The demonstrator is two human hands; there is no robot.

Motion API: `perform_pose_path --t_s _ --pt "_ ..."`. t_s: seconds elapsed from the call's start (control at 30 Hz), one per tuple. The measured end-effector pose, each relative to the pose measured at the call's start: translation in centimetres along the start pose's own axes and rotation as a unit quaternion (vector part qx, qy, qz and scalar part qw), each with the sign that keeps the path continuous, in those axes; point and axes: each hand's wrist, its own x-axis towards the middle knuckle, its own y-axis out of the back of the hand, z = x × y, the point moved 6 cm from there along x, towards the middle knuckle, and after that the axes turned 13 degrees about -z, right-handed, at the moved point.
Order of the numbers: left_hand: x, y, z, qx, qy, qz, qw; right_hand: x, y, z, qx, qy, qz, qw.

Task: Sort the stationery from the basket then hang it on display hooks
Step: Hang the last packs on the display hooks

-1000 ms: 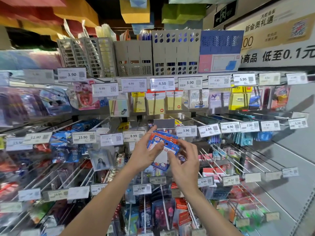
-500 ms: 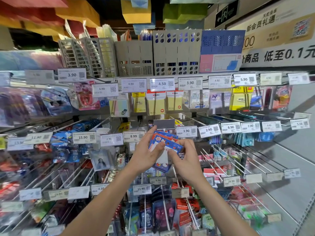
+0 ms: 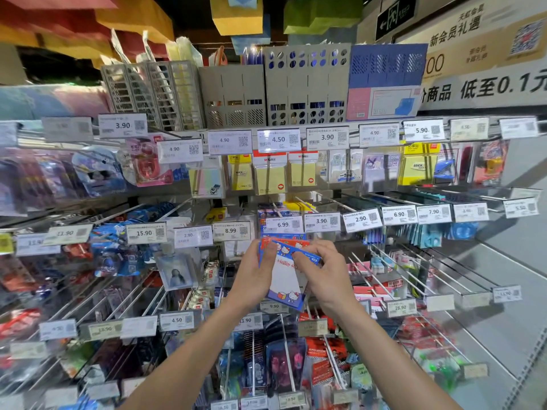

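we face a shop wall of wire display hooks (image 3: 401, 272) and price tags, with grey file racks (image 3: 306, 87) on the shelf at 12 o'clock. at centre, just below the 6.99 tag (image 3: 283, 224), our left hand (image 3: 251, 279) and right hand (image 3: 331, 279) both pinch the hello kitty note packs (image 3: 285, 281) near their top.

White notepad packs (image 3: 285, 279) with blue-red cartoon-cat borders; yellow sticky notes (image 3: 270, 177).

Hands: two, left hand (image 3: 254, 273) and right hand (image 3: 325, 276)
Notepad packs (image 3: 285, 279): a few, bunched, cannot count
Blue file box (image 3: 387, 69): one
Exit sign (image 3: 395, 17): one
3.90 price tags (image 3: 122, 125): three
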Motion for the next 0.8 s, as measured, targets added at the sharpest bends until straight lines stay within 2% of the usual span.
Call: perform_pose_path --t_s 0.27,0.4,0.6,0.7,0.8 --pt "-1.4 -0.8 -4.7 -0.039 0.072 -0.039 0.996 -0.8 -1.0 4.1 0.055 -0.073 -0.038 0.995" --pt "-1.9 -0.7 -6.1 -0.139 0.115 0.004 0.983 -1.0 -1.5 5.0 0.138 -0.108 -0.026 0.984" --pt "-2.9 0.9 -7.5 -0.217 0.145 0.043 0.964 -1.4 -1.0 5.0 0.25 -0.161 -0.024 0.954" --pt "-3.8 3.0 -9.6 -0.18 0.176 0.068 0.965 -1.1 0.1 5.2 0.236 -0.173 -0.011 0.956" --pt "-4.5 4.2 -10.0 -0.047 0.153 0.032 0.987 -0.8 0.8 5.6 0.21 -0.176 0.001 0.962"
